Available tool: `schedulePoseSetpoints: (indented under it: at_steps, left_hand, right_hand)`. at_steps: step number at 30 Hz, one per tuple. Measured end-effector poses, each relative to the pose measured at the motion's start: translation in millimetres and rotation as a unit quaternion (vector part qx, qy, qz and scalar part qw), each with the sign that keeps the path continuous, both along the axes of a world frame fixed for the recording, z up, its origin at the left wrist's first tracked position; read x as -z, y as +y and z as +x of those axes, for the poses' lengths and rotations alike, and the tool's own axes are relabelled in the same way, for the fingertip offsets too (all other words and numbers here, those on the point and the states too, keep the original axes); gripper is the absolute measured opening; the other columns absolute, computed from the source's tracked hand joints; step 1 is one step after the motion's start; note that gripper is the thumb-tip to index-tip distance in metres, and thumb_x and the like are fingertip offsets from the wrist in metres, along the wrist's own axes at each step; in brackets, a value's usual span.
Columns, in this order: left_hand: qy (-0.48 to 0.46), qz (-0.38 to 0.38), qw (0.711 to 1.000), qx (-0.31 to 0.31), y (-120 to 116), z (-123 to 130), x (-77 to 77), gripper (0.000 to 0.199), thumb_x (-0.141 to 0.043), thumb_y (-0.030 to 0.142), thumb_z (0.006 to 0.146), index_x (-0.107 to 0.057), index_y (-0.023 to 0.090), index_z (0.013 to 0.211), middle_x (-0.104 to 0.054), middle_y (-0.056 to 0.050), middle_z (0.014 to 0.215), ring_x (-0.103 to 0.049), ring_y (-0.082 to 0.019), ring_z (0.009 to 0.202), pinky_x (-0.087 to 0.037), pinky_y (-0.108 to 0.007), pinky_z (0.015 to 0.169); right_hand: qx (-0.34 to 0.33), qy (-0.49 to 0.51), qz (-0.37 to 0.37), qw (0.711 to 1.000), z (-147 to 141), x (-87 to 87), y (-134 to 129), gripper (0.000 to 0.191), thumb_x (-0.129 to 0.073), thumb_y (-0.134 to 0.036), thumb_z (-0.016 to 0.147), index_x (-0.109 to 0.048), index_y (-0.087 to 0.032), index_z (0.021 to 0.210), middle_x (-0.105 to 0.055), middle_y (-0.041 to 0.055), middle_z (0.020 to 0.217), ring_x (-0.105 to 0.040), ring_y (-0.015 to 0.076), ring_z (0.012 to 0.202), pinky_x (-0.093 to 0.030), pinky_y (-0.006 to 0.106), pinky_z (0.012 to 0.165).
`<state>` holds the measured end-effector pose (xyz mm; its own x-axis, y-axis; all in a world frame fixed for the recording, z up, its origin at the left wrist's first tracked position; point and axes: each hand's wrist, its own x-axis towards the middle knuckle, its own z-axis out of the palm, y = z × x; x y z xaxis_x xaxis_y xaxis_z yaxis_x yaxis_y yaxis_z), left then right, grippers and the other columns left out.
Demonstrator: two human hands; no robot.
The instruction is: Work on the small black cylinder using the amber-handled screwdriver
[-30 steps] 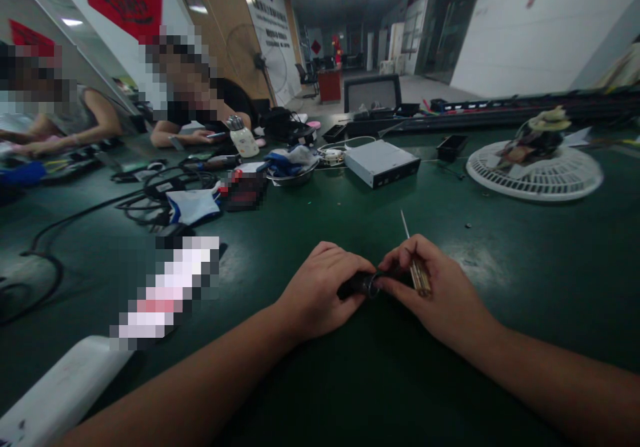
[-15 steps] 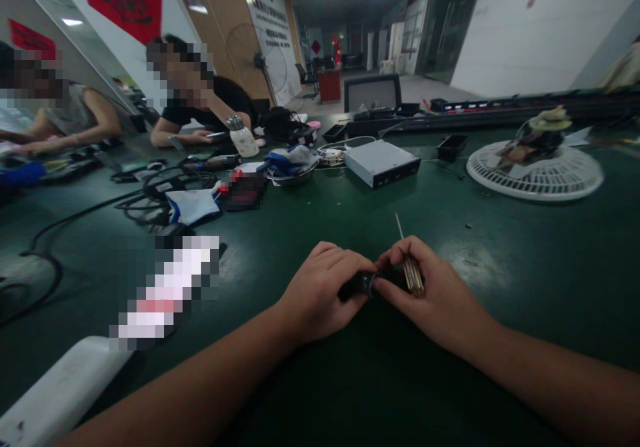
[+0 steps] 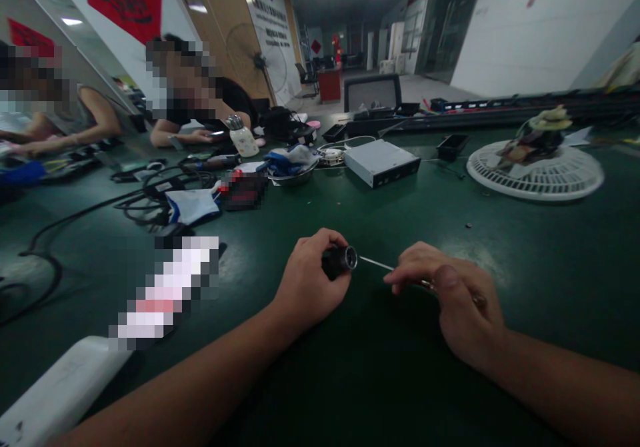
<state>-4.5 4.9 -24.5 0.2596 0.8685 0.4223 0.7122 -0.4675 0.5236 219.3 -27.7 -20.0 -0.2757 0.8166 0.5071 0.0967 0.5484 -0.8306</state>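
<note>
My left hand (image 3: 311, 277) is wrapped round a short black cylinder (image 3: 336, 260), whose ringed, hollow-looking end faces right. What this cylinder belongs to does not show. My right hand (image 3: 457, 300) grips a screwdriver (image 3: 377, 263) with a thin metal shaft; its striped, gold-coloured handle is mostly hidden under the fingers. The shaft points left, and its tip lies just short of the cylinder's end, apart from it. Both hands are over the dark green table (image 3: 380, 380).
Beyond the hands lie a grey disc drive (image 3: 383, 162), a white fan grille with a motor (image 3: 535, 170) and a small dark part (image 3: 469, 225). Cables (image 3: 150, 194), a white-and-blue packet (image 3: 194, 205) and a white case (image 3: 60, 387) are at left. Two people sit at far left.
My hands have moved apart, the left one slightly left. The right hand has turned the screwdriver from pointing up and away to pointing left at the cylinder, whose end now shows.
</note>
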Motion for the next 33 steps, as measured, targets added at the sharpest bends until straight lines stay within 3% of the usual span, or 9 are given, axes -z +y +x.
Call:
schedulePoseSetpoints:
  at_steps: [7,11,14,17,20,25,30,33]
  left_hand:
    - [0.021,0.032,0.994,0.106,-3.9,1.3,-2.2,0.030,-0.064,0.007,0.070,-0.059,0.021,0.097,-0.068,-0.001,0.092,-0.063,-0.018,0.086,-0.049,-0.040,0.087]
    - [0.025,0.030,0.995,0.096,-3.0,0.6,-0.7,0.030,-0.064,0.007,0.070,-0.059,0.021,0.097,-0.068,0.000,0.092,-0.062,-0.018,0.086,-0.047,-0.039,0.087]
    - [0.028,0.024,0.994,0.105,-2.3,0.4,0.3,0.031,-0.064,0.007,0.070,-0.059,0.021,0.097,-0.068,0.000,0.092,-0.061,-0.018,0.086,-0.046,-0.038,0.087]
    - [0.033,0.025,0.992,0.117,-2.2,0.4,0.7,0.031,-0.064,0.007,0.071,-0.059,0.021,0.098,-0.068,-0.001,0.094,-0.061,-0.019,0.088,-0.046,-0.038,0.087]
    - [0.034,0.030,0.993,0.109,-2.1,0.5,0.7,0.029,-0.064,0.008,0.073,-0.060,0.021,0.098,-0.068,-0.001,0.093,-0.061,-0.018,0.087,-0.045,-0.039,0.088]
    - [0.029,0.029,0.994,0.104,-1.7,0.7,0.3,0.030,-0.064,0.007,0.071,-0.060,0.021,0.097,-0.069,0.000,0.092,-0.061,-0.018,0.086,-0.045,-0.039,0.088]
    - [0.033,0.035,0.994,0.103,-1.6,0.5,0.7,0.028,-0.064,0.008,0.073,-0.060,0.021,0.098,-0.069,0.000,0.092,-0.061,-0.018,0.086,-0.045,-0.039,0.088]
    - [0.034,0.035,0.993,0.104,-1.5,0.2,1.2,0.029,-0.064,0.008,0.072,-0.060,0.021,0.097,-0.069,0.000,0.092,-0.061,-0.018,0.086,-0.045,-0.039,0.087]
  right_hand:
    - [-0.023,-0.046,-0.034,0.998,-3.9,-1.2,2.5,0.036,-0.042,-0.034,0.105,-0.075,-0.025,0.093,-0.070,0.0034,0.080,-0.064,0.0212,0.082,-0.047,0.039,0.077]
    - [-0.052,-0.029,-0.027,0.998,-3.3,0.8,4.1,0.039,-0.040,-0.035,0.105,-0.072,-0.023,0.084,-0.068,0.0037,0.074,-0.063,0.0206,0.076,-0.047,0.038,0.074]
    - [-0.088,-0.014,-0.003,0.996,-3.0,1.7,4.2,0.037,-0.041,-0.034,0.105,-0.072,-0.022,0.090,-0.069,0.0043,0.077,-0.064,0.0208,0.078,-0.047,0.039,0.075]
    - [-0.055,-0.013,0.006,0.998,-3.8,1.3,2.9,0.035,-0.041,-0.031,0.105,-0.073,-0.023,0.092,-0.070,0.0039,0.080,-0.064,0.0200,0.081,-0.047,0.038,0.077]
    - [-0.001,-0.033,-0.015,0.999,-4.6,0.6,1.7,0.037,-0.042,-0.030,0.105,-0.070,-0.023,0.082,-0.068,0.0027,0.076,-0.063,0.0178,0.076,-0.046,0.034,0.072]
    - [-0.040,-0.041,-0.021,0.998,-4.0,0.2,1.2,0.037,-0.040,-0.030,0.105,-0.069,-0.024,0.082,-0.067,0.0022,0.076,-0.063,0.0179,0.076,-0.046,0.035,0.071]
    - [0.008,-0.073,-0.037,0.997,-3.9,-0.3,1.2,0.036,-0.042,-0.029,0.104,-0.067,-0.024,0.079,-0.064,0.0016,0.074,-0.060,0.0165,0.069,-0.044,0.034,0.066]
    - [-0.034,-0.077,-0.043,0.996,-4.3,-1.1,0.9,0.037,-0.041,-0.029,0.104,-0.066,-0.024,0.077,-0.062,0.0009,0.071,-0.059,0.0160,0.066,-0.043,0.033,0.063]
